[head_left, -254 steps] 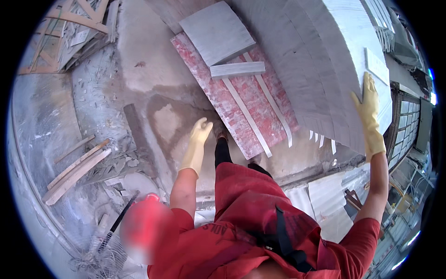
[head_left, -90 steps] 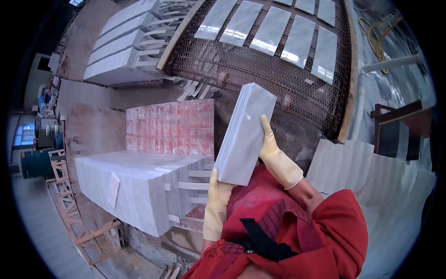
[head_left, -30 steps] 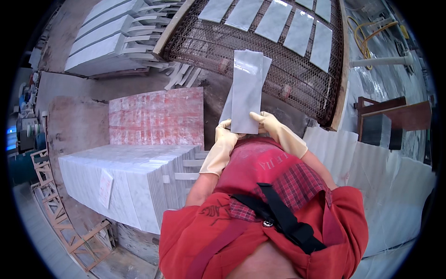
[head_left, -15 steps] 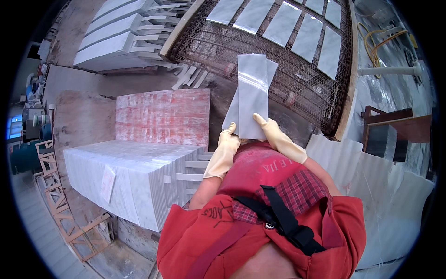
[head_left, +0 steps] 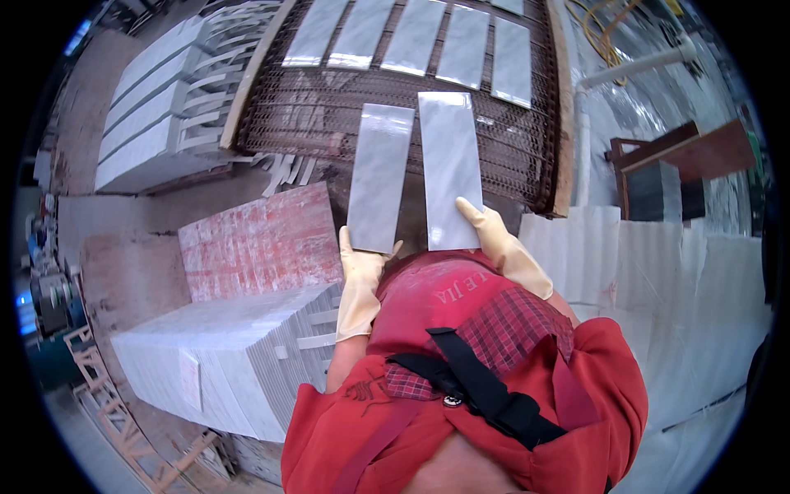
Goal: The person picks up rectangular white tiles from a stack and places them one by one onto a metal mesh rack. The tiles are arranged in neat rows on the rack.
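Note:
My left hand [head_left: 360,276], in a cream rubber glove, is closed around the near end of a long grey-white marble tile [head_left: 381,177]. A second marble tile [head_left: 450,169], glossy and faintly veined, is gripped at its near right edge by my right hand [head_left: 494,239], gloved the same way, thumb on top. The two tiles lie side by side with a gap between them, their near ends by my red apron [head_left: 444,284]. Their far ends reach toward a brown mesh conveyor [head_left: 329,103], where several similar tiles [head_left: 414,37] rest in rows. The fingers beneath both tiles are mostly hidden.
At the left stands a tight stack of upright tiles [head_left: 189,350] beside a red-stained board [head_left: 257,239]. Bundled tiles [head_left: 152,115] lie at the far left. A wooden rail [head_left: 564,115] edges the conveyor; pale corrugated sheets [head_left: 592,255] are at the right.
The two tiles, overlapped before, are now apart, one in each hand. My left hand has moved left with its tile. The view has shifted, so the conveyor appears further left.

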A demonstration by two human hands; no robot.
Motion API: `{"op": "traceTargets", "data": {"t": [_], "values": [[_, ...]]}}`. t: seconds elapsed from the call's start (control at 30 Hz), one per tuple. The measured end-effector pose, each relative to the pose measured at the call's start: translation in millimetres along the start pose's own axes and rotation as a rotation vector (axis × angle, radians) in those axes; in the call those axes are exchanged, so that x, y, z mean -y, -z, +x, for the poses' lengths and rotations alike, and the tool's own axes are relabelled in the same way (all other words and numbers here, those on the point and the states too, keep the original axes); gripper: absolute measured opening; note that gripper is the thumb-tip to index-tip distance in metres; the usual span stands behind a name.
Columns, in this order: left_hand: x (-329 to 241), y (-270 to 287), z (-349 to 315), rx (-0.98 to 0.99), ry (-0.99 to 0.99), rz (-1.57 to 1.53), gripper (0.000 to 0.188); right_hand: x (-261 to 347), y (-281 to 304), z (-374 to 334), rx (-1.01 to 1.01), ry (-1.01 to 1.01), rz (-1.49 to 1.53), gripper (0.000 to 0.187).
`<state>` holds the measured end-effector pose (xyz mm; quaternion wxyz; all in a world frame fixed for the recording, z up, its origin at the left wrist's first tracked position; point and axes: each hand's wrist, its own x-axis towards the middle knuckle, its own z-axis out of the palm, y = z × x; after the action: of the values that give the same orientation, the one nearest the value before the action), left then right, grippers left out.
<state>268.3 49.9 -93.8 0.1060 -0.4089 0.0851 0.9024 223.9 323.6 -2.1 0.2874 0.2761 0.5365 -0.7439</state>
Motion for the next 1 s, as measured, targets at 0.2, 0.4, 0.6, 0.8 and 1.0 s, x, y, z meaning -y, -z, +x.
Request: {"op": "traceTargets", "data": {"t": [0.2, 0.4, 0.6, 0.8, 1.0], "values": [[3, -10, 4, -0.131, -0.046, 0.078, 0.058, -20, 71, 5, -0.169, 0.074, -0.004, 0.054], [7, -16, 7, -0.169, -0.058, 0.108, 0.058, -42, 115, 10, -0.243, 0.094, -0.008, 0.053], [6, -22, 7, -0.211, -0.058, 0.104, 0.059, -43, 118, 15, -0.187, 0.06, 0.151, 0.056], [6, -22, 8, -0.167, -0.047, 0.099, 0.057, -54, 128, 25, -0.242, 0.011, 0.187, 0.056], [4, -28, 10, -0.168, -0.05, 0.113, 0.058, -65, 147, 38, -0.234, 0.074, 0.16, 0.06]]}}
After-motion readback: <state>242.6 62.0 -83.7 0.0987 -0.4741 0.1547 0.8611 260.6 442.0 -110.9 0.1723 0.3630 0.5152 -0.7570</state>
